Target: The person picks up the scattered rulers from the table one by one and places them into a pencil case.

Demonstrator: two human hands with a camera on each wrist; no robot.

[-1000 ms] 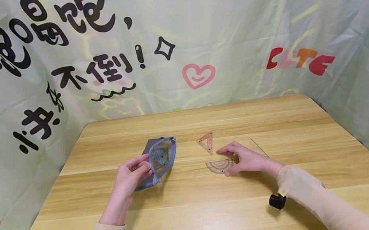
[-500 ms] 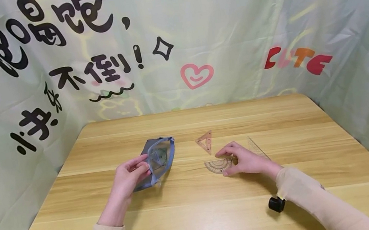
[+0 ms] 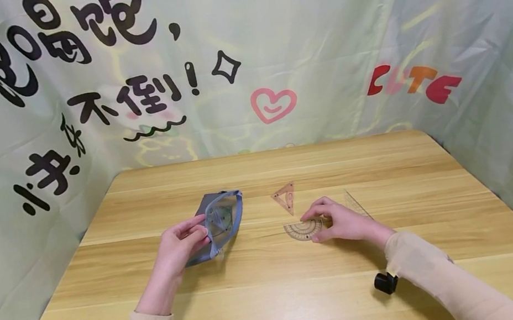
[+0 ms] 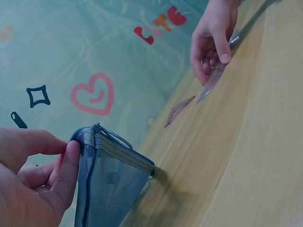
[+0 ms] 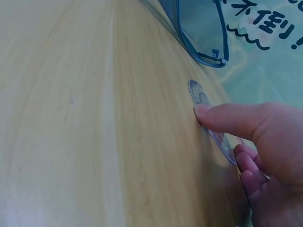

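Note:
My left hand [image 3: 181,246] pinches the near-left rim of a blue-grey mesh zip pouch [image 3: 240,211] between thumb and fingers. The pouch mouth gapes toward the right, and a clear item with dark markings shows inside. To its right, my right hand [image 3: 344,222] pinches a clear protractor [image 3: 298,233], thumb on the curved edge and fingers at the straight edge. In the right wrist view the thumb presses the rim of the protractor [image 5: 201,97]. Its right end is hidden by the hand. Behind it lies a small pink set square [image 3: 277,196].
A clear set square [image 3: 355,205] lies beyond the right wrist, partly covered by it. The wooden table [image 3: 278,296] ends at a printed cloth backdrop [image 3: 317,33]. Black wrist cameras hang under both sleeves.
The right hand's fingertips have closed in on the protractor, which sits very slightly farther from me. The left hand and pouch stay still; the head view has shifted a little.

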